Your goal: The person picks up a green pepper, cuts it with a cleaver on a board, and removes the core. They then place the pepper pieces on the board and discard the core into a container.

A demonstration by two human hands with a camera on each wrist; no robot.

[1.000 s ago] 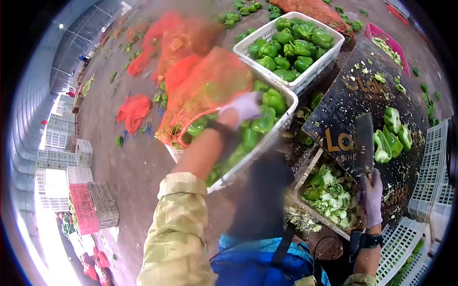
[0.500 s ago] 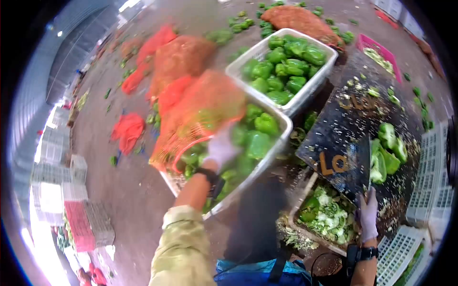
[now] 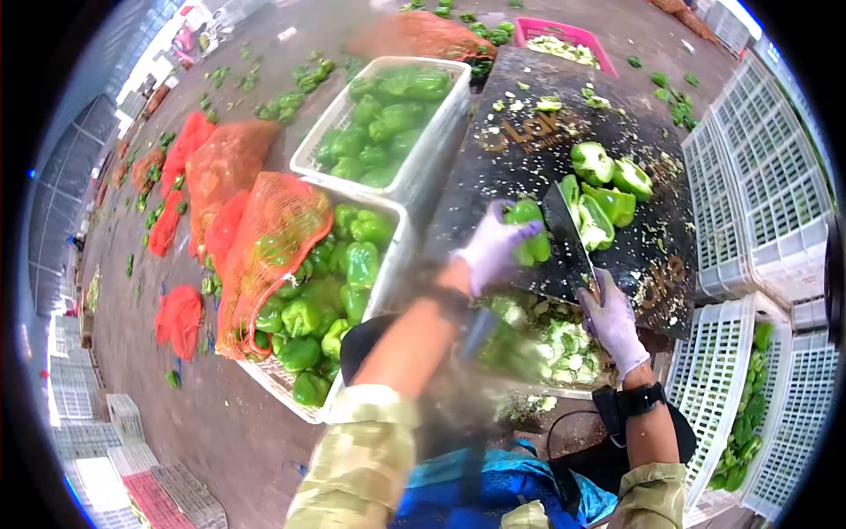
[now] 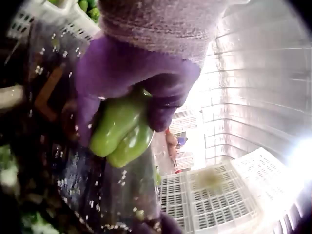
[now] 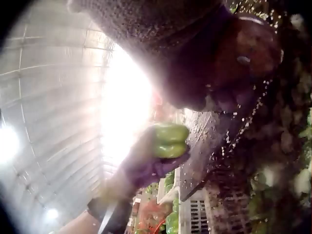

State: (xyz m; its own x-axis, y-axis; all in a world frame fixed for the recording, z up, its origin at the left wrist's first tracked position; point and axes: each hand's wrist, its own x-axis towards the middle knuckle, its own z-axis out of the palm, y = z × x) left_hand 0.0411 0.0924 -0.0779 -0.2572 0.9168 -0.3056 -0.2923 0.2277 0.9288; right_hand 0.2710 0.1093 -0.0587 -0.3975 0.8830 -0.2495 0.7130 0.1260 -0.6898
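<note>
1. The left hand [image 3: 493,247] grips a green pepper [image 3: 529,234] over the near part of the dark counter [image 3: 467,167]. The left wrist view shows gloved fingers and thumb curled round its stem end, the lobes hanging free; no cut shows on the visible side.

2. The right hand [image 3: 614,326] is closed round the handle of a broad knife [image 3: 565,225]. The blade rises between the held pepper and a group of opened peppers [image 3: 608,194] — whether it touches either is hard to tell.

3. The step in hand looks like bringing a pepper to the knife for cutting. Opened ones lie beyond the blade, whole ones fill the crate [image 3: 398,238] by the mesh bag [image 3: 282,216], and trimmings sit in the container [image 3: 564,388] below the counter's near edge.

4. The next move seems to call for the pepper set firmly on the counter, turned so the edge meets it squarely, with the left fingers back from the cutting line. Its rounded, glossy skin could roll or slip — a steady hold matters more than speed.
</note>
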